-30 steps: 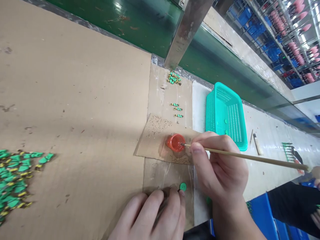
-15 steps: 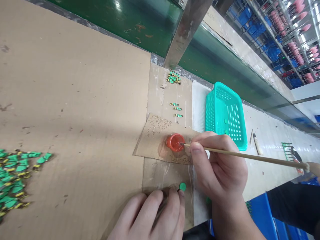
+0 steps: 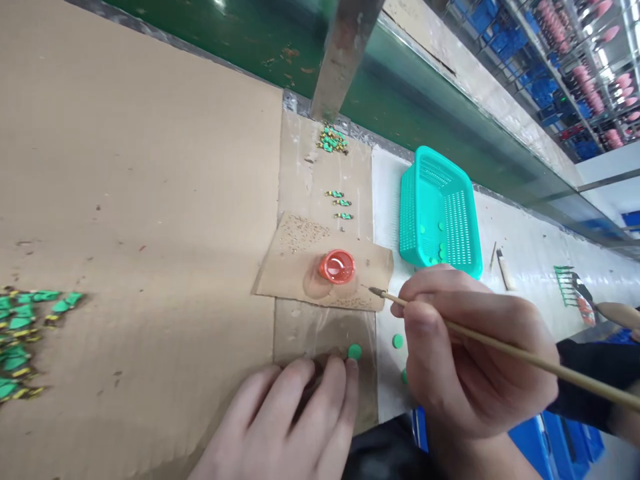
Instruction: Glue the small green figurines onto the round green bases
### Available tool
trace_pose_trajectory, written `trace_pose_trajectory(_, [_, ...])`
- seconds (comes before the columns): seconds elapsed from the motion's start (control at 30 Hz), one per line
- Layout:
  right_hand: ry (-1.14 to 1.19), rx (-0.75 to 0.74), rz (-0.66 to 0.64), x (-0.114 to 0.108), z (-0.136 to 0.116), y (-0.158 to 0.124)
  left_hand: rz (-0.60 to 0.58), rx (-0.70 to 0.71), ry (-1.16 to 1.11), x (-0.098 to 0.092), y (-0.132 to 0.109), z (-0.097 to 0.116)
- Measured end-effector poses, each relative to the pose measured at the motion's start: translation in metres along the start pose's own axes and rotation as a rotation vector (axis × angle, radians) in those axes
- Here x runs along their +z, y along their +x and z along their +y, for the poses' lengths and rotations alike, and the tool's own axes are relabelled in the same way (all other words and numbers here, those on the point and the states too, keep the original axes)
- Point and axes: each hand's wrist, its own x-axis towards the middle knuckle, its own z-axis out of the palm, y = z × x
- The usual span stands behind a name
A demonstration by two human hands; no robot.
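My right hand point(image 3: 480, 353) pinches a thin wooden-handled paintbrush point(image 3: 450, 327). Its dark tip is over the cardboard scrap point(image 3: 295, 280), to the right of a small red cup point(image 3: 337, 267) and apart from it. Glossy red liquid shows inside the cup. My left hand point(image 3: 295, 407) rests with curled fingers on the cardboard, its thumb and index fingertips at the edge of a green disc point(image 3: 355, 351). The underside of that hand is hidden. Two more green discs lie between my hands, one of them a loose disc point(image 3: 397, 341) in plain sight.
A teal basket point(image 3: 406, 220) holds several green discs. Small green, yellow and brown pieces point(image 3: 333, 139) are heaped at the back, with three more point(image 3: 343, 216) in a column nearer. A bigger heap point(image 3: 20, 320) lies left. Another person's dark sleeve and a brush point(image 3: 620, 313) show at right.
The brush tip has come out of the red cup and moved right, away from it, with my right hand. My left hand stays at the green disc. The whole view has shifted slightly.
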Motion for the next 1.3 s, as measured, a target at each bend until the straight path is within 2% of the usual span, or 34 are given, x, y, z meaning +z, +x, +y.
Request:
trace_pose_trajectory(0.17, [-0.045,0.03,-0.117,-0.021,-0.018,-0.047,0.094,-0.044,-0.089,0.006,-0.003,0.004])
trace_pose_trajectory(0.23, [-0.046,0.024,-0.114,-0.022,-0.021,-0.066,0.077,-0.054,-0.093,0.005,-0.003,0.004])
trace_pose_trajectory(0.33, [-0.029,0.046,-0.082,-0.019,-0.019,-0.082,-0.01,-0.043,-0.1,0.002,-0.002,0.003])
trace_pose_trajectory(0.4, [-0.015,0.071,-0.1,-0.016,-0.017,-0.084,-0.032,-0.03,-0.103,0.0,-0.001,0.003])
trace_pose_trajectory(0.63, [-0.031,0.121,-0.159,-0.012,-0.017,-0.079,0.05,-0.042,-0.089,-0.001,-0.005,0.003])
trace_pose_trajectory(0.83, [-0.029,0.137,-0.201,-0.011,-0.015,-0.075,0.018,-0.038,-0.084,-0.001,-0.007,0.004])
trace_pose_trajectory(1.3, [-0.021,0.142,-0.202,-0.011,-0.015,-0.074,0.022,-0.044,-0.099,-0.003,-0.004,0.003])
